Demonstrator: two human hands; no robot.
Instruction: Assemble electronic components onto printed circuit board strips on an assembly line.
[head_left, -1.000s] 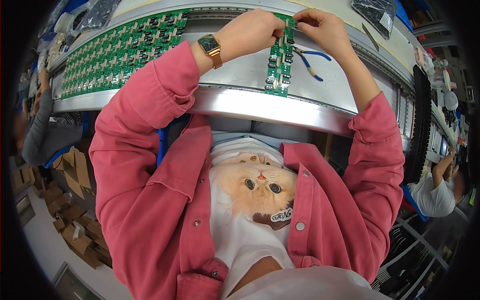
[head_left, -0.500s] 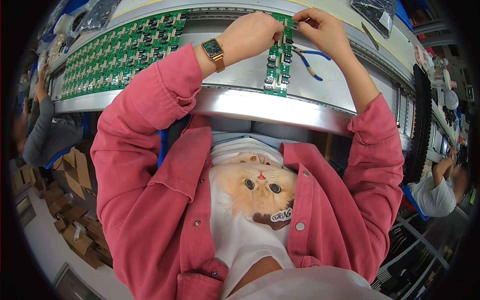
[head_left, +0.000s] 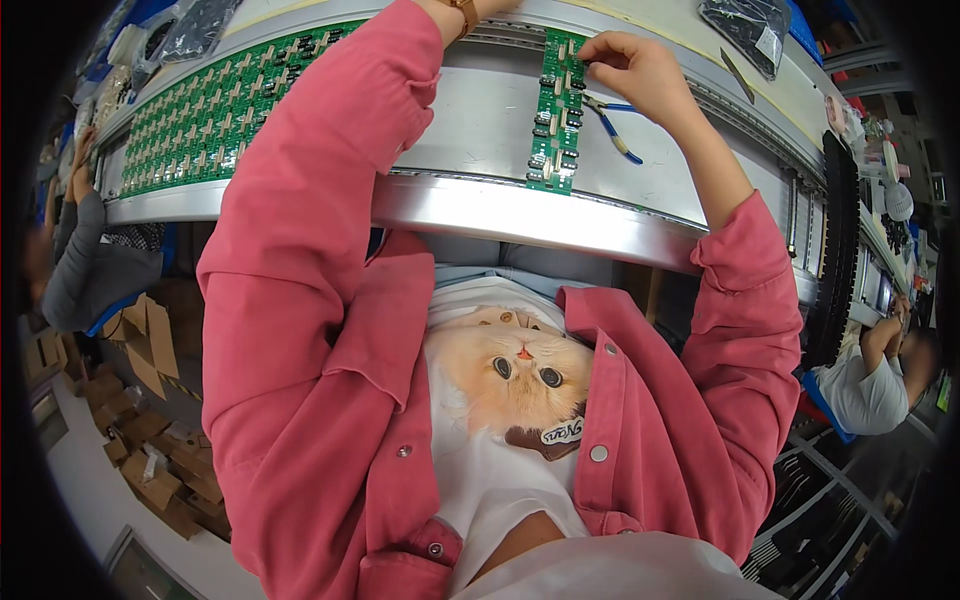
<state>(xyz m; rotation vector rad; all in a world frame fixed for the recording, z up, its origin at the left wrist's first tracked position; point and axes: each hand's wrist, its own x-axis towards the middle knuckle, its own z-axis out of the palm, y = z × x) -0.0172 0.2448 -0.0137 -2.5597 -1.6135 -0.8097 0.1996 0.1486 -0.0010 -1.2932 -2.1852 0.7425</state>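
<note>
A narrow green circuit board strip (head_left: pixel 553 115) with small black and pale parts lies across the metal track in front of me. My right hand (head_left: pixel 635 72) is at the strip's far right edge, its thumb and index finger bent together against it. Whatever they pinch there is too small to make out. Blue-handled pliers (head_left: pixel 622 133) lie just right of the strip, below that hand. My left hand (head_left: pixel 492 6) reaches past the top edge of the picture. Only a sliver by the gold watch (head_left: pixel 463 14) shows, and its fingers are hidden.
Several green circuit boards (head_left: pixel 200 130) lie side by side on the track at left. A metal rail (head_left: pixel 540 215) runs along the near side. Tweezers (head_left: pixel 738 75) and a dark bagged item (head_left: pixel 750 30) lie beyond the track at right. Other people sit at both sides.
My left hand has left the board strip and moved up and to the left, mostly out of the picture. The right hand stays by the strip, its fingers slightly lower and closer to the edge.
</note>
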